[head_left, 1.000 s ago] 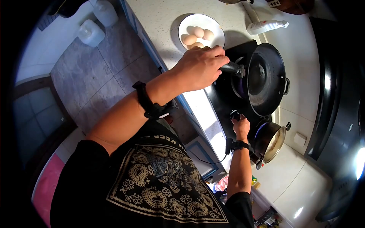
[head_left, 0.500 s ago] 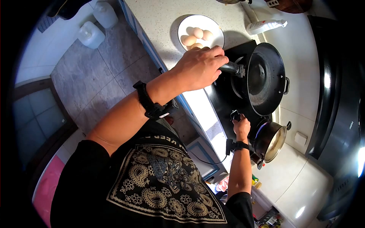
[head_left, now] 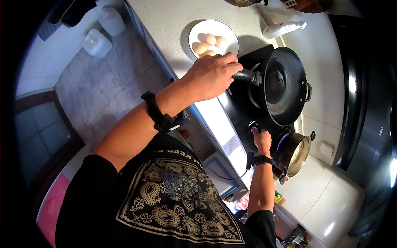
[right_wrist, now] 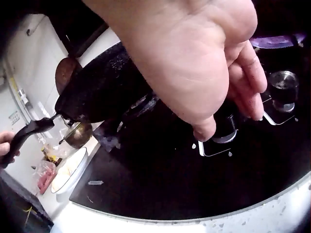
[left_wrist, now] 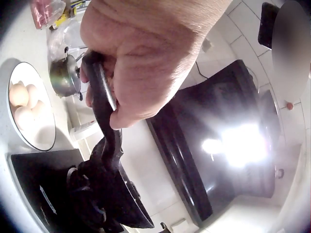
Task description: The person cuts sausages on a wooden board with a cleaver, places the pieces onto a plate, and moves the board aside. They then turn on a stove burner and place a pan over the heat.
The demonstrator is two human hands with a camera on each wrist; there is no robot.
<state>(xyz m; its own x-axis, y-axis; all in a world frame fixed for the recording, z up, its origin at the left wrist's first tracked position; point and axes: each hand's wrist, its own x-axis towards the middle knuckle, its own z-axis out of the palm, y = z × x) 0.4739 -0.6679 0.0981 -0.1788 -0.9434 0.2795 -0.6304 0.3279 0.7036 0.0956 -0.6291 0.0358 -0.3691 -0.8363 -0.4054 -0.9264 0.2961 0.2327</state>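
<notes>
My left hand grips the black handle of a wok. The wok, dark inside and bare of food, leans over a burner with its rim tipped toward the wall. Lower on the same black stove, my right hand pinches a stove knob between thumb and fingers. A second knob stands beside it in the right wrist view. Several brown eggs lie on a white, dark-rimmed plate near my left hand.
A pot with pale contents sits on the other burner, a purple glow beneath it. Behind the counter stands a white spray bottle. The black range hood overhangs the far side of the stove.
The head view has shifted slightly, so the wok and plate appear a little further left. The faint purple glow under the wok a second ago no longer shows. Both hands keep their holds.
</notes>
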